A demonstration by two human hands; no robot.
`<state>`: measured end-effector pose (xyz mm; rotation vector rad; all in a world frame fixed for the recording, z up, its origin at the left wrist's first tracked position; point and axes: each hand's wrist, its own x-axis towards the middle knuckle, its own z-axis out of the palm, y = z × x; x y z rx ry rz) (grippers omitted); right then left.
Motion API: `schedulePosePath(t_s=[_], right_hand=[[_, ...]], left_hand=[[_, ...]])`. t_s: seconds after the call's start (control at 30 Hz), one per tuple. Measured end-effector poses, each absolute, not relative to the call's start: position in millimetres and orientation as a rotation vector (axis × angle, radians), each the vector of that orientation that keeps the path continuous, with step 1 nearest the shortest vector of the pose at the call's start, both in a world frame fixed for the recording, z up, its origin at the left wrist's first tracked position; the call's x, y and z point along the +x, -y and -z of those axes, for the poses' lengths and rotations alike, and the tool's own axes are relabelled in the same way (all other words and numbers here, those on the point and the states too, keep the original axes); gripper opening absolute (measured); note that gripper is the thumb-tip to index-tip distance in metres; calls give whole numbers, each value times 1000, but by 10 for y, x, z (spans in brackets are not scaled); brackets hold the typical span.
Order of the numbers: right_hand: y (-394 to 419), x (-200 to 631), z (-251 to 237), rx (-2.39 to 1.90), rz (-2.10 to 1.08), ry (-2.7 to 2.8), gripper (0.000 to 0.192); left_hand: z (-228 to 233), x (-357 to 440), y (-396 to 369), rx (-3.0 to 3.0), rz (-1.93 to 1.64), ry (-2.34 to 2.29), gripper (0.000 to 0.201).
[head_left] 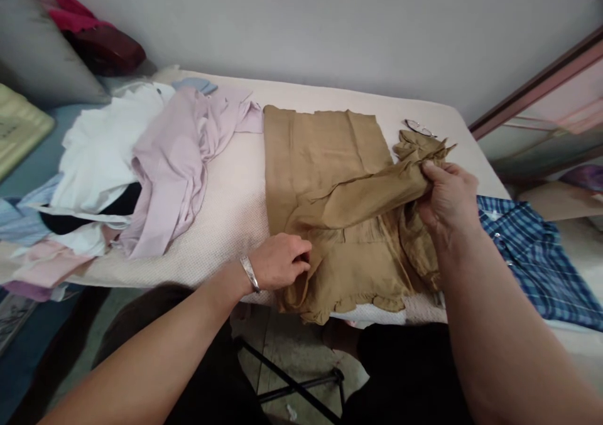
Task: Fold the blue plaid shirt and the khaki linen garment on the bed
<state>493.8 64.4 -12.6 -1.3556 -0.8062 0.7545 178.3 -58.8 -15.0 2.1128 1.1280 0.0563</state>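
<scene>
- The right hand [447, 196] grips a sleeve of the tan shirt [330, 205]; the left hand [280, 263], fingers curled, pinches its near left edge.
- The tan shirt lies flat at the bed's [226, 218] near edge.
- A pile of clothes [141, 161] lies along the left, a blue checked shirt [537, 255] at the right edge, glasses [418, 127] near the far right corner.
- A grey wall [330, 29] stands behind.

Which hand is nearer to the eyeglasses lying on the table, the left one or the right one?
Right. The right hand grips the tan garment just in front of the eyeglasses. The left hand rests on the garment's near left edge, much farther away.
</scene>
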Motion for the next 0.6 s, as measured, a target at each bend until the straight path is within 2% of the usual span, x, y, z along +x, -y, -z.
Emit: schedulePosePath(t_s=[0.07, 0.17, 0.23, 0.4, 0.6], right_hand=[[-640, 4921, 108, -1390, -743, 786, 16], [-654, 4874, 37, -1364, -714, 755, 13], [-702, 4824, -32, -1258, -715, 724, 12], [-1036, 4554, -179, -1091, -708, 776, 14], [-1584, 3955, -158, -1453, -573, 964, 22]], left_hand=[[180, 1828, 608, 2100, 45, -1176, 29], [212, 1909, 665, 2094, 161, -1253, 66], [231, 1975, 722, 2105, 179, -1328, 73], [271, 2034, 825, 2145, 173, -1430, 28], [206, 1842, 720, 2089, 141, -1161, 16]])
